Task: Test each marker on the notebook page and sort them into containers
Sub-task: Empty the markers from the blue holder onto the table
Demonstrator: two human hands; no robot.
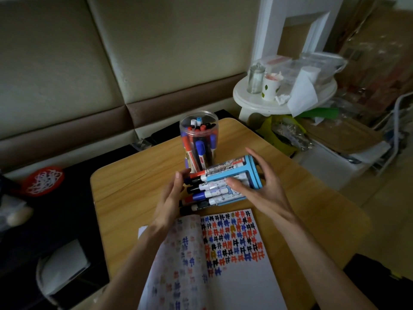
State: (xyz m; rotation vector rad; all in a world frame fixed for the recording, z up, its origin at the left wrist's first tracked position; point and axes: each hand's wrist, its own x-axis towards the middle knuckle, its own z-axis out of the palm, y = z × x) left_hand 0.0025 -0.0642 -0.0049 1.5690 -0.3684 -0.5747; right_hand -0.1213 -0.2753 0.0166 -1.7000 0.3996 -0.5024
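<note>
Blue holder point(225, 175) tipped; right fingers point(260, 163) clamp it, left fingers point(176, 183) straight against marker caps point(194, 175).

two hands point(171, 198) point(260, 186), one jar point(215, 128), one blue holder point(252, 173), one notebook point(241, 283) (markers point(210, 193) too bunched to count)

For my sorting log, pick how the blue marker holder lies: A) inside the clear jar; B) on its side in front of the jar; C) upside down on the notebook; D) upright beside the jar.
B: the blue marker holder lies on its side, its markers sticking out toward the left hand, the right hand gripping it.
</note>
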